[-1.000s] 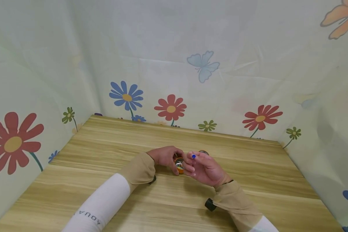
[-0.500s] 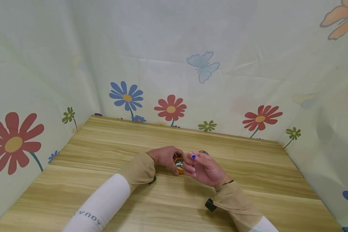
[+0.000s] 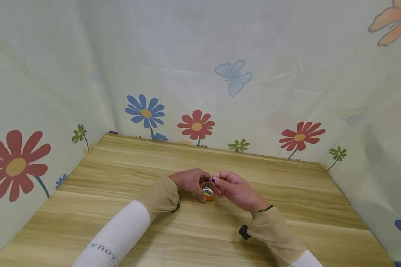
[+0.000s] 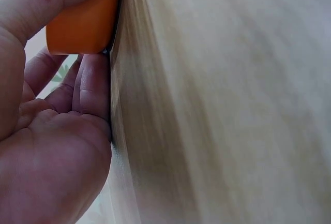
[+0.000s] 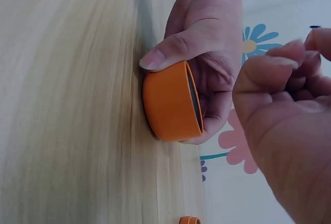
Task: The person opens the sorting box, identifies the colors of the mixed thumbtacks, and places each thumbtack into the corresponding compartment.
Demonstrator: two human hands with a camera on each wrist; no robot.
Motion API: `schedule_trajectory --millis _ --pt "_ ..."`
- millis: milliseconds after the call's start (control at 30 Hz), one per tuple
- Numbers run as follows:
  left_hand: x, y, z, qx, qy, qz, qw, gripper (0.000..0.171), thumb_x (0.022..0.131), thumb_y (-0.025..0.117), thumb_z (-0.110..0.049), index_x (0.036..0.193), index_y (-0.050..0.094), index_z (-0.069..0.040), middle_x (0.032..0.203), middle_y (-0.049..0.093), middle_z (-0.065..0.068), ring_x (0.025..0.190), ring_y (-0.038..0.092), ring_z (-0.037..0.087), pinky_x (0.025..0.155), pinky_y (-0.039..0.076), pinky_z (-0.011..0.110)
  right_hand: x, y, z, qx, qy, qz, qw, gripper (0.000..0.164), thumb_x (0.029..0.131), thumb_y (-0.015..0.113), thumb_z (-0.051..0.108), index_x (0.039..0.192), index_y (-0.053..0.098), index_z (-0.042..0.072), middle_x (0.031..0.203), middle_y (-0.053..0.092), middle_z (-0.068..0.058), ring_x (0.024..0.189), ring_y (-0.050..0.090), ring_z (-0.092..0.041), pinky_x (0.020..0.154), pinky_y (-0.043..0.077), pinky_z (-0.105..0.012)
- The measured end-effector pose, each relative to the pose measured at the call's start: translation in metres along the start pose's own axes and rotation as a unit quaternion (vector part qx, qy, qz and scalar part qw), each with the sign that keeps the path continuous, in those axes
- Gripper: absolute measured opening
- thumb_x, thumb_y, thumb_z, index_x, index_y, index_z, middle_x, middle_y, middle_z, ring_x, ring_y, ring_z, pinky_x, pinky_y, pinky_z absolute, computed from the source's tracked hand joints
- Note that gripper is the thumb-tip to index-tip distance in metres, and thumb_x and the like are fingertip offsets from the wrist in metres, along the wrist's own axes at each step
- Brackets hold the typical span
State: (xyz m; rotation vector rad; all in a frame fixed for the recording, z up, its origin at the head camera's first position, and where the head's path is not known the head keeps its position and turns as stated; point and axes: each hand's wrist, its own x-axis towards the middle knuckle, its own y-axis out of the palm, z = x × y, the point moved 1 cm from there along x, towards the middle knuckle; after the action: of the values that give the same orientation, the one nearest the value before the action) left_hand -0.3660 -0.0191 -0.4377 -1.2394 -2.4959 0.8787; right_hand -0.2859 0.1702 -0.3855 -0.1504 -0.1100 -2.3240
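Observation:
My left hand point(image 3: 189, 180) grips a small round orange tin point(image 3: 208, 199), thumb on the near side and fingers on the far side. It stands upright on the table, its mouth uncovered and shiny silver inside. In the right wrist view, the smooth orange wall of the tin point(image 5: 170, 102) shows, with the left thumb against it. Just above its right rim, my right hand point(image 3: 240, 191) pinches a small blue piece point(image 3: 213, 180) between thumb and fingertips. That piece is too small to name and is hidden in the right wrist view.
Another small orange round object point(image 5: 190, 220) shows at the bottom edge of the right wrist view, largely cut off. The wooden table point(image 3: 147, 237) spreads around both hands and meets flower-printed cloth walls point(image 3: 173, 81) at the back and sides.
My right hand has turned over and shifted left, carrying the blue piece closer to the tin's mouth. A round object behind that hand is now hidden. My left hand stays in place.

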Motion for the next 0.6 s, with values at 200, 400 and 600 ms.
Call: schedule_trajectory --millis 200,400,600 --pt "-0.002 0.0 -0.003 -0.004 0.006 0.0 1.0 0.053 0.061 0.089 -0.012 0.107 0.063 -0.015 0.096 0.063 -0.004 0.085 0.058 0.014 0.076 0.047 0.025 0.001 -0.006 -0.009 -0.124 0.018 -0.043 0.991 0.019 0.103 0.043 0.016 0.098 0.052 0.0 0.084 0.035 -0.032 0.072 0.034 -0.043 0.062 0.038 -0.037" --pt "-0.006 0.0 -0.007 -0.002 0.011 0.001 0.9999 0.051 0.062 0.088 -0.011 0.107 0.063 -0.015 0.096 0.063 0.0 0.086 0.058 0.018 0.074 0.048 0.025 0.003 -0.009 -0.011 -0.268 0.02 -0.067 0.961 0.021 0.101 0.047 0.024 0.099 0.057 0.006 0.082 0.048 -0.017 0.07 0.043 -0.025 0.062 0.039 -0.034" --pt "-0.007 0.0 -0.008 0.007 0.015 -0.001 0.9999 0.044 0.063 0.088 -0.011 0.099 0.063 -0.019 0.096 0.062 0.003 0.084 0.056 0.021 0.072 0.048 0.025 0.008 -0.01 -0.015 -0.482 0.007 -0.059 0.874 0.01 0.098 0.054 0.018 0.092 0.057 0.011 0.069 0.047 0.002 0.057 0.04 -0.008 0.054 0.038 -0.024"
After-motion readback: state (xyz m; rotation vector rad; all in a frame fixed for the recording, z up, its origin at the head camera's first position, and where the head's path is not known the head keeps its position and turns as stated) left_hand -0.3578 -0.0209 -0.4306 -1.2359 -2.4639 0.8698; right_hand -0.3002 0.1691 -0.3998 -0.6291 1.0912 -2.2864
